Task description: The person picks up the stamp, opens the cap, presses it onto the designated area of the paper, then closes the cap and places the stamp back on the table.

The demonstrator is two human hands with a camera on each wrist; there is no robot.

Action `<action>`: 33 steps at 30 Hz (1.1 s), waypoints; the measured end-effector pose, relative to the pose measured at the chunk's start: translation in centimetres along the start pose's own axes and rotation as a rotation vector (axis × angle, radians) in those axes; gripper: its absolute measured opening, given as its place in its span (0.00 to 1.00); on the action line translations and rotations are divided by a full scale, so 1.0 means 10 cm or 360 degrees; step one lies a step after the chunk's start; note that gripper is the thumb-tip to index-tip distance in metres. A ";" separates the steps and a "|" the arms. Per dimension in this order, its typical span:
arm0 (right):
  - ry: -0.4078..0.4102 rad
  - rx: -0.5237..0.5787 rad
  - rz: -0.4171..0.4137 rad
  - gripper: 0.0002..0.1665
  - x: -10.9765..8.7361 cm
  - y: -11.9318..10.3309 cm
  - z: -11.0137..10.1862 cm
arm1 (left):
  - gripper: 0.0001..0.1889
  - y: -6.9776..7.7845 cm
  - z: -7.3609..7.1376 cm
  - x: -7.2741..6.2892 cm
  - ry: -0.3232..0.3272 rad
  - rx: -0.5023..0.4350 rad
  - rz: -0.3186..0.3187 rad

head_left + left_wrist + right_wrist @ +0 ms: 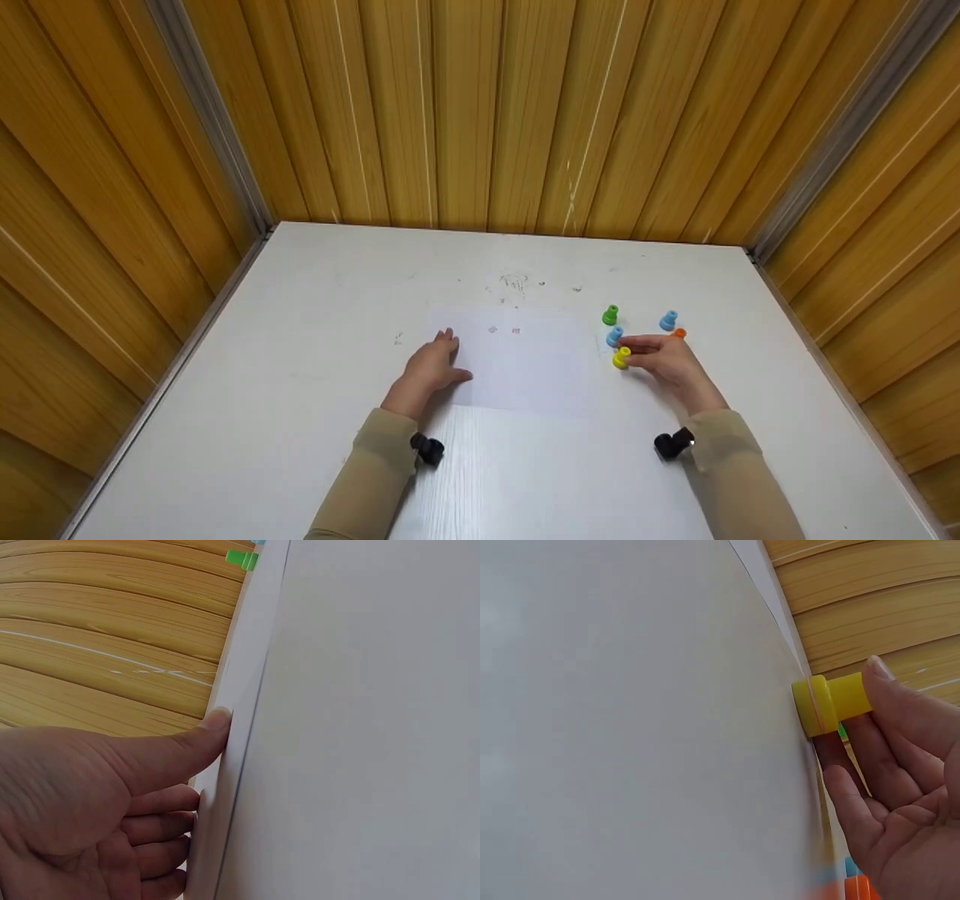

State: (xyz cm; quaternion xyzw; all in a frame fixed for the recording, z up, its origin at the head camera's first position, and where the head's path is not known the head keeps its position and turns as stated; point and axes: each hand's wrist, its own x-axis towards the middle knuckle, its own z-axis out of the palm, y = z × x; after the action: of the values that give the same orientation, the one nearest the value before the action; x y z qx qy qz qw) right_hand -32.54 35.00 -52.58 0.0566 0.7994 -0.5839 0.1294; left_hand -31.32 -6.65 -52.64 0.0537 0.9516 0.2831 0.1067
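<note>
A sheet of white paper point(525, 375) lies flat on the table. My left hand point(433, 367) rests at its left edge, the thumb spread away from the fingers. In the left wrist view, the thumb and fingertips of this hand point(97, 810) touch the surface. To the right of the sheet my right hand point(670, 366) pinches a small yellow toy stamp point(621, 358) by its handle, thumb on the near side. Its wide round base is down on or close to the tabletop; I cannot tell which. Beside the fingertips stands a light blue stamp point(614, 336).
A green stamp point(610, 315) and another blue stamp point(668, 320) stand farther back. An orange stamp point(679, 334) is partly hidden behind the right hand. Two small marks point(504, 330) show near the sheet's top. Dark smudges point(514, 282) spot the white table before wood-look walls.
</note>
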 end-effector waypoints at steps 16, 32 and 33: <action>0.0085 -0.0389 -0.0025 0.21 0.03 0.02 0.03 | 0.42 0.03 0.01 -0.02 0.0032 0.0024 0.0001; 0.0169 -0.0240 -0.0064 0.25 -0.09 -0.14 0.12 | 0.39 0.09 0.00 -0.01 0.0139 0.0052 0.0064; 0.0163 -0.0225 -0.0105 0.25 -0.09 -0.16 0.14 | 0.37 0.11 0.00 -0.01 0.0172 0.0015 0.0093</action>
State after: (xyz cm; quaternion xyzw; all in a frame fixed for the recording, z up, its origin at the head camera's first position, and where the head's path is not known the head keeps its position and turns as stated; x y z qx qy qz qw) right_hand -31.85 33.26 -51.25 0.0506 0.8456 -0.5264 0.0726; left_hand -31.19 -5.77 -52.03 0.0665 0.9553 0.2843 0.0465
